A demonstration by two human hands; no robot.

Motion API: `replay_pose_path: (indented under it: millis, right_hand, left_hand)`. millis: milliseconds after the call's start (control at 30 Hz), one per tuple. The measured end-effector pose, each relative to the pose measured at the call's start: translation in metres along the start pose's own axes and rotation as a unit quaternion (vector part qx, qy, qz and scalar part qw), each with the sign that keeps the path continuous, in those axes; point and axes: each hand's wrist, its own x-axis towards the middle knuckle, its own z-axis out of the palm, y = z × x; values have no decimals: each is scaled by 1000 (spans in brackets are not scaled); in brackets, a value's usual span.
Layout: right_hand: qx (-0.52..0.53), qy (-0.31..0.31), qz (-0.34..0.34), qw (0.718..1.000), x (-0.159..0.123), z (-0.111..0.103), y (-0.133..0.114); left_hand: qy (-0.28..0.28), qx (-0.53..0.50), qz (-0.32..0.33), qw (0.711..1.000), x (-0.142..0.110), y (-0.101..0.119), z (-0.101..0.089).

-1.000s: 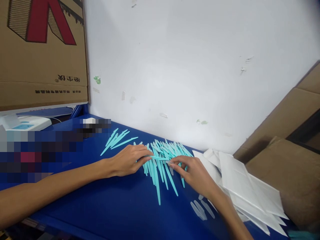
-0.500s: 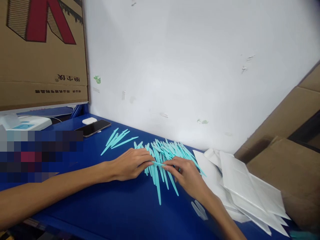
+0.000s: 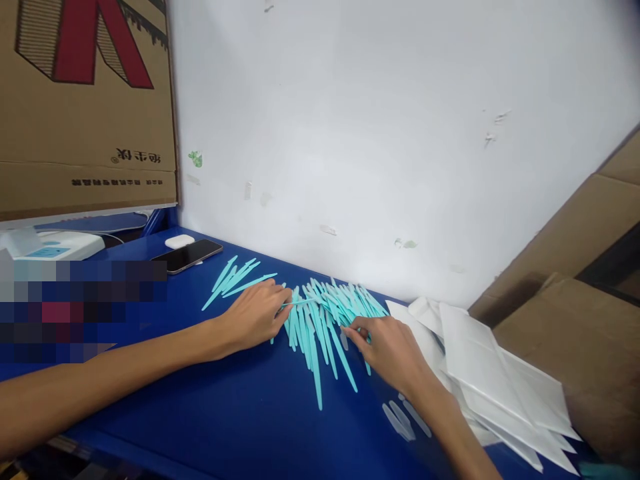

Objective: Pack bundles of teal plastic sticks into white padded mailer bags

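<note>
A loose pile of thin turquoise plastic sticks [image 3: 325, 320] lies on the blue table [image 3: 225, 407]. My left hand [image 3: 255, 313] pinches one turquoise stick [image 3: 300, 303] by its end, lifted just over the pile's left edge. My right hand [image 3: 387, 347] rests on the pile's right side with its fingers curled onto the sticks; whether it grips one I cannot make out. A smaller bunch of turquoise sticks [image 3: 235, 277] lies apart, just beyond my left hand.
A stack of white flat bags [image 3: 490, 373] lies right of the pile. A black phone [image 3: 187, 255] and a white earbud case [image 3: 179, 241] sit at the back left. Cardboard boxes stand at the left [image 3: 85, 100] and right [image 3: 575, 333]. The white wall is close behind.
My left hand has drawn one stick out of the pile and moved left and back toward the small bunch. My right hand let go of that stick and shifted right onto the pile.
</note>
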Motion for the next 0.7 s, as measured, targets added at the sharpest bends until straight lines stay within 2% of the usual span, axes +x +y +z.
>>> replay_pose_path:
  millis: [233, 300, 400, 533, 700]
  right_hand:
    - [-25, -39, 1, 999, -1, 5, -1]
    - [-32, -48, -1, 998, -1, 6, -1]
    - [-46, -49, -3, 998, -1, 7, -4]
    - [-67, -51, -3, 996, -1, 6, -6]
    - [-90, -59, -9, 994, -2, 8, -4]
  left_hand:
    - [-7, -39, -5, 999, 0, -5, 10]
    - [0, -15, -15, 1000, 3, -10, 7]
    - [-2, 82, -38, 996, 7, -21, 0]
    - [-50, 205, -110, 971, 9, -39, -4]
    - [-107, 197, -117, 967, 10, -52, -2]
